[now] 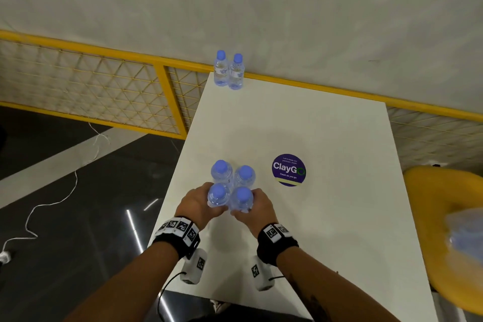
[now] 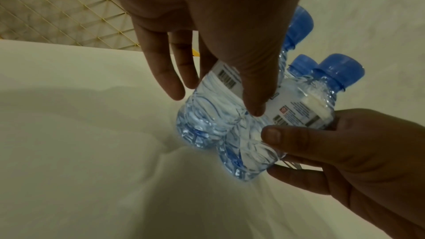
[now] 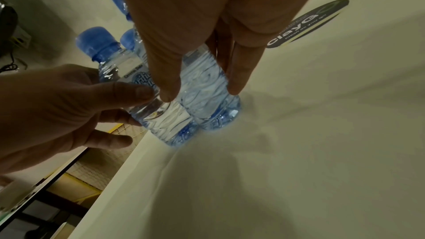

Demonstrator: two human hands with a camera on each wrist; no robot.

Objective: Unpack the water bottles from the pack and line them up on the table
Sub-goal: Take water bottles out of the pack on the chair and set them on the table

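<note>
At 6 o'clock on the white table (image 1: pixel 326 217) in the head view, four small water bottles (image 1: pixel 231 185) stand bunched, caps up; whether wrap still binds them is unclear. Left hand (image 1: pixel 197 204) wraps the near-left bottle, right hand (image 1: pixel 257 208) the near-right one. Two lined-up bottles (image 1: pixel 229 70) stand touching at 12 o'clock by the far edge. Left table edge is close at 9 o'clock; open room lies toward 3 o'clock past the round sticker (image 1: pixel 288 170).

Left wrist view: fingers (image 2: pixel 253 88) curl on the ribbed body, which probably dents and is slick; best held mid-body at the label.

Right wrist view: fingers (image 3: pixel 165 72) clasp one bottle; full, so likely moderately heavy.
</note>
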